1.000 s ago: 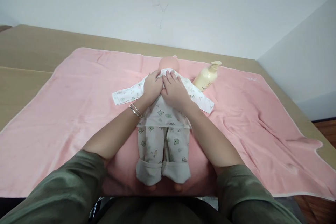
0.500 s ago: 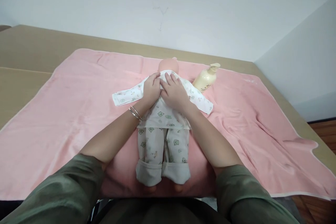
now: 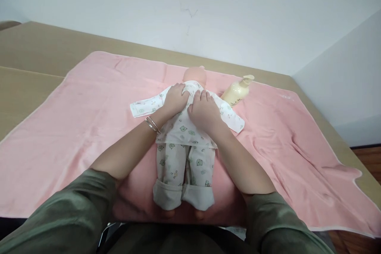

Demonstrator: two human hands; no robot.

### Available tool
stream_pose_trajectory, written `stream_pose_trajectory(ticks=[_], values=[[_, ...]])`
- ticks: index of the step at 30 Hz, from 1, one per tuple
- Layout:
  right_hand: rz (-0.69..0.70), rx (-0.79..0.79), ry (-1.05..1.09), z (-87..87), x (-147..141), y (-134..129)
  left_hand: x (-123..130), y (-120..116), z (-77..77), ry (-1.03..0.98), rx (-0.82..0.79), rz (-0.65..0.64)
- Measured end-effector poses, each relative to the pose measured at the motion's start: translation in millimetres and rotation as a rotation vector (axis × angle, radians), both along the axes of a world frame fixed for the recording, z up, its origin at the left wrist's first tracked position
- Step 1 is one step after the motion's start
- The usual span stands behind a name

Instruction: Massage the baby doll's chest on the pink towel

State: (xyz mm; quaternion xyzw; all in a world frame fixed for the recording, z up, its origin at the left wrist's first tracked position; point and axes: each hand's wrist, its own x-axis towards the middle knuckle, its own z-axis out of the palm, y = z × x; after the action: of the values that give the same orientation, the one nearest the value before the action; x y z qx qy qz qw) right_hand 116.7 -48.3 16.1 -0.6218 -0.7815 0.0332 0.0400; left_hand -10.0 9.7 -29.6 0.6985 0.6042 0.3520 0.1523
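A baby doll (image 3: 195,75) in a white patterned top (image 3: 187,131) and matching trousers (image 3: 200,162) lies stretched out, its feet toward me and its face not showing. The trouser cuffs are rolled up. On the upper left part of the top rests my left hand (image 3: 177,97), open, thumb pointing inward. My right hand (image 3: 204,109) lies open on the upper right part, its fingers slightly bent toward the collar. A narrow strip of cloth shows between the two hands. Both sleeves spread out sideways.
Beneath the doll a pink blanket (image 3: 98,119) covers much of the wooden table (image 3: 35,51). A cream pump bottle (image 3: 236,92) lies tilted beside the right sleeve. A white wall (image 3: 143,12) rises behind the table's far edge.
My hands have moved apart: the right one slid outward and a little toward me, the left one slightly, its fingers now less tucked together. The whole view has shifted a little.
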Motion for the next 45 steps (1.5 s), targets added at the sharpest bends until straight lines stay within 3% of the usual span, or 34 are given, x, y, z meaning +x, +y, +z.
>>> stream_pose_trajectory(ticks=[4, 9, 13, 18, 22, 26, 30, 36, 40, 45], values=[[0.04, -0.084, 0.104, 1.7, 13.0, 17.3, 7.8, -9.5, 0.2, 0.157, 0.05, -0.01], [0.077, -0.126, 0.22, -4.8, 37.0, 50.3, 15.0, -22.6, 4.3, 0.271, 0.117, -0.173], [0.04, -0.07, 0.118, -2.0, 23.5, 30.4, 0.7, -7.6, 9.1, 0.174, 0.021, -0.103], [0.136, -0.029, -0.006, 6.3, 5.8, 0.8, -16.8, 9.1, 9.6, 0.082, -0.082, -0.167], [0.101, -0.071, 0.121, 2.6, 19.0, 25.6, -2.7, -9.4, 9.3, 0.301, 0.042, -0.155], [0.008, 0.045, 0.23, -10.6, 29.5, 52.3, 12.6, -28.1, 8.8, 0.456, 0.093, -0.193], [0.016, 0.086, 0.141, -13.4, 20.6, 40.1, 9.5, -18.6, 4.2, 0.32, 0.117, -0.152], [0.119, 0.102, 0.019, 1.9, 6.3, 7.4, 3.9, 3.0, -3.7, 0.068, 0.022, 0.006], [0.082, 0.041, 0.153, -0.7, 14.2, 23.3, 8.0, 0.8, -5.4, 0.091, 0.034, 0.009], [-0.021, 0.1, 0.267, -17.2, 22.7, 46.8, 9.9, -1.3, -6.3, 0.137, 0.021, -0.006]])
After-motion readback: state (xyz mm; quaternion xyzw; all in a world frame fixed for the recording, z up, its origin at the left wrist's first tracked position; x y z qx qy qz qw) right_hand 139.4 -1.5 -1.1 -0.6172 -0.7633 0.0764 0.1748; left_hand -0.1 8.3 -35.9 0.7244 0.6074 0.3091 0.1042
